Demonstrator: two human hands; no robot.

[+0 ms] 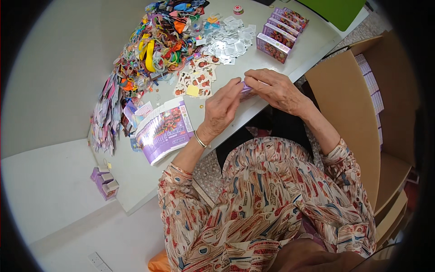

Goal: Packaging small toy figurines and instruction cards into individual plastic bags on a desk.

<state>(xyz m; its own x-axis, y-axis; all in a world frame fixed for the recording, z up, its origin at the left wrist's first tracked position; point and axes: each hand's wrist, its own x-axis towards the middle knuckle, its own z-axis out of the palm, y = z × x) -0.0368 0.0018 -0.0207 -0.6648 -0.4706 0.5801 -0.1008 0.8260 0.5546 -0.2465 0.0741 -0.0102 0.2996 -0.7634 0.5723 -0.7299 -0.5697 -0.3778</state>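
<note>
Between my hands, at the table's near edge, is a small purple box point(247, 94), largely covered by fingers. My left hand point(220, 109) is closed against its left side, a bangle around that wrist. From the right, my right hand point(280, 92) grips the same box with its fingers bent over the top. A fanned stack of flat purple cartons point(168, 129) lies left of my left hand. Just beyond that hand are small picture cards point(199, 77) with a yellow slip point(192, 90) among them. Several filled purple boxes point(273, 46) stand in a row at the far right.
A large heap of colourful trinkets point(156, 50) covers the far left of the table point(235, 72). White sachets point(231, 38) spread beside it, near a green board point(337, 13). An open cardboard carton point(346, 113) holding stacked boxes stands on my right. Purple packs point(105, 183) sit at the left edge.
</note>
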